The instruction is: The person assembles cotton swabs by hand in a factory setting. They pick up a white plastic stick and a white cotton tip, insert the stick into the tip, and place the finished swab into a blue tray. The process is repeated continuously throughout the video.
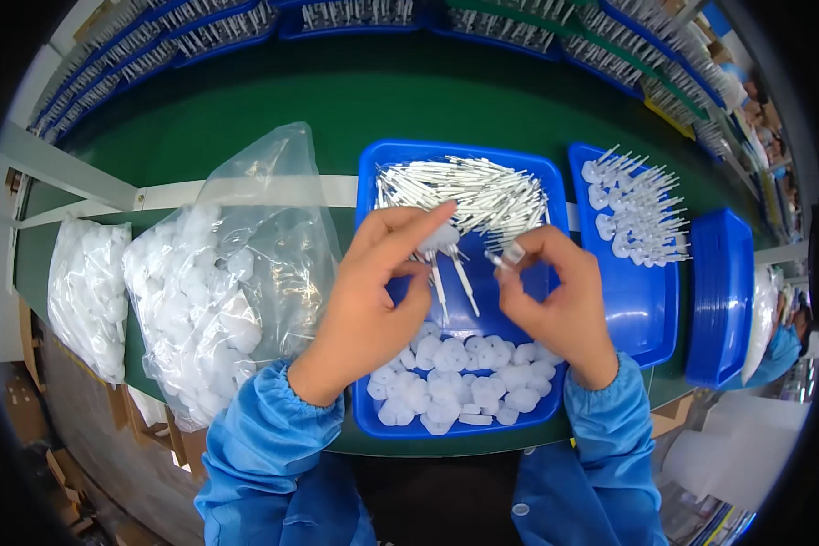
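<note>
Over the tray (508,320), the left hand (373,284) pinches a white disc (440,238) with rods (464,284), the right hand (562,289) a pale piece (513,254).

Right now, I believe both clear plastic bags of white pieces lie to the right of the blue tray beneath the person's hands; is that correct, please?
Not quite: the head view shows both clear plastic bags of white pieces lying to the left, not the right, of the blue tray beneath the person's left hand and right hand.
</note>
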Demonstrator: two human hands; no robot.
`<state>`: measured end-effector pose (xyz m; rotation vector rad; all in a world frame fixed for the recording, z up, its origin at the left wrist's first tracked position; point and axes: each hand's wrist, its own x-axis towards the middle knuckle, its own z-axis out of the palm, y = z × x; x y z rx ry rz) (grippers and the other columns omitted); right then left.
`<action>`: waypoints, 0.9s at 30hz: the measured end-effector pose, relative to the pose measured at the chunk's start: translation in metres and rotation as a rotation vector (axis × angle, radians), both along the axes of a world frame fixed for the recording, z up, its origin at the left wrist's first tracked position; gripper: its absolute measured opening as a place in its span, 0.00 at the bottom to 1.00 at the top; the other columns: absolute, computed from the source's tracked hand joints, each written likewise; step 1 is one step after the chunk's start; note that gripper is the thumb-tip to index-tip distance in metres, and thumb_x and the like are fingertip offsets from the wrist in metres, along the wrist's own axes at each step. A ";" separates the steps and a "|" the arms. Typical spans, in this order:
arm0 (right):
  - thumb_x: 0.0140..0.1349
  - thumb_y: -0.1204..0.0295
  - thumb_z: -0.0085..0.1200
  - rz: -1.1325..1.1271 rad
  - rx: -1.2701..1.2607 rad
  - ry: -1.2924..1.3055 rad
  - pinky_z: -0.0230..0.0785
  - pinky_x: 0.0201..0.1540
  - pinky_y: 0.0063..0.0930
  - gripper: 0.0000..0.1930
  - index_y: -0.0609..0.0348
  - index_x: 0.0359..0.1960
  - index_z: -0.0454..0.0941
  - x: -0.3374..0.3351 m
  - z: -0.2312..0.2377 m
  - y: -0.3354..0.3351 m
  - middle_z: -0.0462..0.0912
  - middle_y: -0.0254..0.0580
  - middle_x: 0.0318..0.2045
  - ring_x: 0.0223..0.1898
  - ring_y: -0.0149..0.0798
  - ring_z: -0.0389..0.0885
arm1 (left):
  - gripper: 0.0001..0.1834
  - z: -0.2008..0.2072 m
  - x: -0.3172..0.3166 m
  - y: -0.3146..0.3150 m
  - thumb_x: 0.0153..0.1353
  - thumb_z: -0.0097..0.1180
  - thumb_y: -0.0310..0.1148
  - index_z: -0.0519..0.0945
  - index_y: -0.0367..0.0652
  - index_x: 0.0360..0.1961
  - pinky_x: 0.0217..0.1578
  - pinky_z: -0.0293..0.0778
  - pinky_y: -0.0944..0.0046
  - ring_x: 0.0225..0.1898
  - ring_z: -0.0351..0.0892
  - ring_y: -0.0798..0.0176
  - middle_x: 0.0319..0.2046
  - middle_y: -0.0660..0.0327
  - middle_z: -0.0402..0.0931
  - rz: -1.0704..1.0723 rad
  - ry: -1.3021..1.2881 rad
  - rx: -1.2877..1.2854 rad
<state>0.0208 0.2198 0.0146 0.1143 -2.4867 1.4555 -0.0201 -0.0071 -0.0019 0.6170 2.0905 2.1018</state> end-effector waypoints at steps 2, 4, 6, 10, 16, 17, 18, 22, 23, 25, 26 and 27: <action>0.56 0.76 0.75 0.053 0.086 0.102 0.78 0.36 0.33 0.11 0.57 0.40 0.87 0.003 0.001 -0.004 0.88 0.38 0.29 0.28 0.40 0.87 | 0.38 -0.003 0.000 0.000 0.62 0.55 0.08 0.83 0.48 0.72 0.55 0.82 0.66 0.54 0.80 0.63 0.57 0.56 0.75 -0.057 0.105 -0.094; 0.56 0.76 0.75 0.072 0.210 0.181 0.76 0.33 0.32 0.12 0.57 0.41 0.88 0.008 -0.003 -0.007 0.88 0.36 0.29 0.28 0.38 0.86 | 0.37 -0.003 0.001 -0.001 0.61 0.58 0.09 0.84 0.45 0.71 0.50 0.84 0.66 0.52 0.81 0.62 0.52 0.55 0.77 -0.041 0.125 -0.090; 0.56 0.76 0.76 0.067 0.188 0.143 0.74 0.31 0.30 0.13 0.57 0.43 0.90 0.010 -0.004 -0.006 0.88 0.35 0.27 0.25 0.36 0.84 | 0.35 -0.003 0.003 0.000 0.61 0.60 0.09 0.84 0.44 0.70 0.48 0.86 0.67 0.51 0.82 0.62 0.50 0.55 0.79 -0.012 0.047 -0.017; 0.57 0.76 0.76 0.057 0.170 0.107 0.74 0.30 0.31 0.13 0.57 0.44 0.92 0.013 -0.002 -0.006 0.86 0.35 0.23 0.23 0.35 0.83 | 0.32 -0.005 0.000 -0.001 0.62 0.63 0.10 0.85 0.40 0.68 0.47 0.87 0.68 0.51 0.84 0.64 0.52 0.56 0.80 0.002 0.078 -0.027; 0.59 0.77 0.76 0.057 0.166 0.088 0.71 0.26 0.30 0.12 0.59 0.44 0.92 0.014 0.001 -0.004 0.85 0.36 0.20 0.20 0.35 0.81 | 0.28 -0.004 0.003 0.000 0.62 0.63 0.10 0.87 0.37 0.64 0.50 0.87 0.68 0.54 0.86 0.64 0.56 0.55 0.80 0.051 0.201 -0.125; 0.59 0.77 0.76 0.048 0.161 0.073 0.70 0.26 0.30 0.11 0.59 0.44 0.91 0.015 0.002 -0.005 0.84 0.36 0.20 0.19 0.35 0.80 | 0.28 -0.005 0.002 -0.003 0.61 0.62 0.09 0.88 0.37 0.63 0.51 0.87 0.67 0.53 0.87 0.63 0.55 0.55 0.81 0.045 0.245 -0.163; 0.60 0.77 0.76 0.037 0.145 0.065 0.70 0.25 0.30 0.11 0.60 0.44 0.91 0.015 0.001 -0.007 0.84 0.36 0.19 0.19 0.35 0.80 | 0.28 -0.005 0.001 -0.003 0.61 0.61 0.09 0.88 0.37 0.62 0.51 0.87 0.67 0.53 0.87 0.62 0.54 0.54 0.81 0.038 0.289 -0.200; 0.63 0.76 0.75 0.039 0.141 0.038 0.70 0.24 0.29 0.08 0.61 0.42 0.91 0.014 -0.001 -0.011 0.83 0.38 0.18 0.18 0.36 0.81 | 0.26 -0.007 0.000 0.000 0.62 0.62 0.11 0.89 0.39 0.61 0.50 0.87 0.65 0.51 0.89 0.61 0.54 0.52 0.85 0.054 0.237 -0.122; 0.64 0.75 0.75 0.050 0.155 0.032 0.70 0.24 0.28 0.08 0.61 0.42 0.91 0.013 -0.001 -0.011 0.84 0.39 0.18 0.18 0.35 0.82 | 0.26 -0.006 0.000 0.002 0.62 0.63 0.11 0.90 0.41 0.60 0.49 0.88 0.65 0.50 0.90 0.60 0.53 0.52 0.87 0.056 0.227 -0.105; 0.66 0.75 0.74 0.065 0.066 -0.010 0.71 0.24 0.27 0.07 0.62 0.41 0.90 0.013 -0.006 -0.011 0.84 0.40 0.19 0.19 0.33 0.83 | 0.26 -0.005 0.001 0.002 0.62 0.65 0.12 0.90 0.42 0.60 0.48 0.88 0.64 0.49 0.92 0.59 0.53 0.52 0.90 0.029 0.203 -0.131; 0.66 0.74 0.74 0.073 0.022 -0.031 0.71 0.24 0.26 0.06 0.63 0.40 0.90 0.013 -0.008 -0.012 0.85 0.40 0.19 0.19 0.31 0.84 | 0.26 -0.004 0.001 0.000 0.63 0.64 0.13 0.90 0.42 0.61 0.49 0.88 0.63 0.49 0.92 0.59 0.53 0.52 0.91 0.003 0.191 -0.175; 0.67 0.74 0.74 0.063 -0.065 -0.125 0.72 0.25 0.25 0.06 0.63 0.40 0.89 0.013 -0.007 -0.013 0.85 0.41 0.20 0.20 0.30 0.84 | 0.25 -0.004 0.002 -0.001 0.63 0.64 0.13 0.90 0.42 0.61 0.49 0.89 0.63 0.49 0.93 0.58 0.53 0.51 0.91 -0.021 0.178 -0.218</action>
